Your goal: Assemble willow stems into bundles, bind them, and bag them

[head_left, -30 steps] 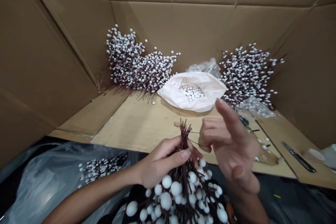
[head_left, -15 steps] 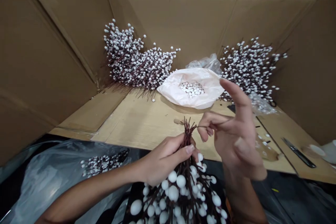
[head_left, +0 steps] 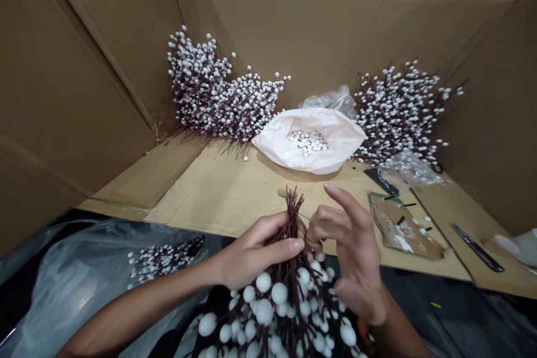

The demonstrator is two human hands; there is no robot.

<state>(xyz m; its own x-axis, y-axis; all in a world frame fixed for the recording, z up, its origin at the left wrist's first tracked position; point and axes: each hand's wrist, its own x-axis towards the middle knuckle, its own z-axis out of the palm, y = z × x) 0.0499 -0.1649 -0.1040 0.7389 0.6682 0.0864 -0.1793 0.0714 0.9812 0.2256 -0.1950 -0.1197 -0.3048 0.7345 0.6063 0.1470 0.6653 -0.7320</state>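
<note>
While its white berries spread low in front of you, the bundle of stems (head_left: 264, 312) sits in your left hand (head_left: 255, 254), whose thumb and fingers clasp it just below the bare ends, which point away from you. Just right of that grip, your right hand (head_left: 346, 243) curls its lower fingers on a thin dark strand (head_left: 305, 216) running to the stems, its index finger raised free. Straight beyond both hands, a pale bag (head_left: 272, 145) stands open on the table (head_left: 218, 190) with loose berries (head_left: 309, 142) inside. Farther out, left of your left hand, berry sprays (head_left: 226, 100) are heaped by the cardboard wall (head_left: 104, 67); another cluster (head_left: 398, 112) rises beyond your right hand. To that hand's right lie a torn cardboard piece (head_left: 390, 224) and, farther over, a knife (head_left: 477, 247). Beyond your left forearm, a smaller bunch (head_left: 161, 260) lies by clear plastic sheeting (head_left: 75, 291).
</note>
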